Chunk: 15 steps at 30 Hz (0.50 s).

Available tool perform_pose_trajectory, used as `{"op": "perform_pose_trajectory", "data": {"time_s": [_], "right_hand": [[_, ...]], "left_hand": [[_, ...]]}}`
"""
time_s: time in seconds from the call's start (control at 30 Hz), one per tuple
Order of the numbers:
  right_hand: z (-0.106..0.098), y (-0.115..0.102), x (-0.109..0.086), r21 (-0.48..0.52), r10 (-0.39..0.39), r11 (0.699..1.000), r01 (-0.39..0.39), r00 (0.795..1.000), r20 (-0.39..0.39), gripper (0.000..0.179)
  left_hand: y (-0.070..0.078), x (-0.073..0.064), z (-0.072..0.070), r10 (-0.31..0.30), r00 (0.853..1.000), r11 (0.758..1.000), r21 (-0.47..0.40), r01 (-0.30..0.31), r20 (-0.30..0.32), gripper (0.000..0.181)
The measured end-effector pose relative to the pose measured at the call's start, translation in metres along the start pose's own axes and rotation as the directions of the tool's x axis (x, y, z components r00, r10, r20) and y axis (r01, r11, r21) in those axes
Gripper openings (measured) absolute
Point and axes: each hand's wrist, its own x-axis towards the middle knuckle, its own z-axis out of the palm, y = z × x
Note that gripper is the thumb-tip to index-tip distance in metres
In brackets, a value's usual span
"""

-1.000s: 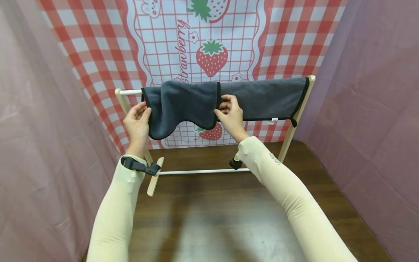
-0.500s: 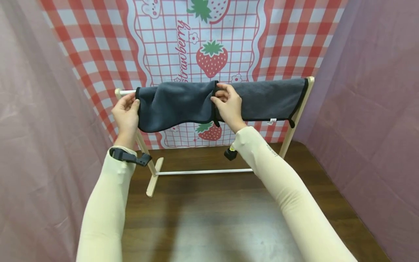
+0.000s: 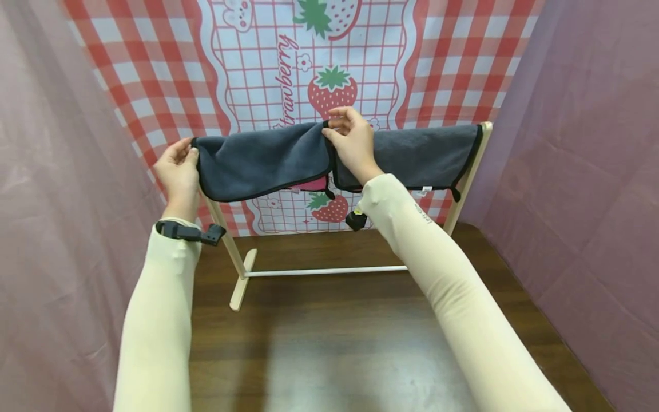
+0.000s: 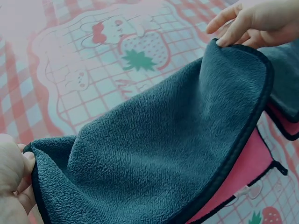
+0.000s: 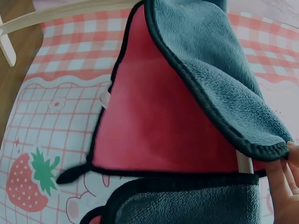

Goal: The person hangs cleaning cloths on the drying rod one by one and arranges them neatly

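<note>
A grey towel (image 3: 262,160) with black edging hangs over the drying rack's top bar (image 5: 244,163) on the left side. My left hand (image 3: 177,174) pinches its left upper corner between thumb and fingers. With thumb and fingertips, my right hand (image 3: 355,140) pinches the opposite corner and holds it slightly higher. The cloth sags between both hands in the left wrist view. Below the lifted flap, the towel's pink side (image 5: 149,121) shows, with a small white label and a black hanging loop. The top bar is mostly hidden by cloth.
A second grey towel (image 3: 427,157) hangs on the rack's right half, close beside the first. Wooden legs (image 3: 221,232) and a white lower bar (image 3: 319,271) stand on the brown floor (image 3: 309,343). A strawberry-print cloth (image 3: 332,91) hangs behind; pink curtains (image 3: 556,189) flank both sides.
Both hands have moved left and upward with the front flap. The towel is stretched flatter, its lower edge has risen, and some pink now shows underneath.
</note>
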Motion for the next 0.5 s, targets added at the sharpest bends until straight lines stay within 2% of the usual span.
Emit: {"op": "perform_pose_trajectory", "data": {"time_s": [0.23, 0.37, 0.5], "right_hand": [[-0.004, 0.004, -0.001, 0.014, 0.081, 0.997, -0.082, 0.996, 0.036, 0.026], [-0.007, 0.013, -0.010, 0.001, 0.080, 0.997, -0.080, 0.995, 0.052, 0.025], [-0.010, 0.022, -0.018, 0.004, 0.074, 0.997, -0.074, 0.997, 0.021, 0.023]], "left_hand": [[-0.007, 0.011, -0.013, -0.064, 0.996, 0.998, 0.010, 0.065, -0.058, 0.028], [-0.010, 0.015, -0.018, -0.090, 0.993, 0.996, -0.020, 0.089, -0.077, 0.027], [-0.011, 0.016, -0.018, -0.096, 0.993, 0.995, 0.029, 0.098, -0.069, 0.027]]}}
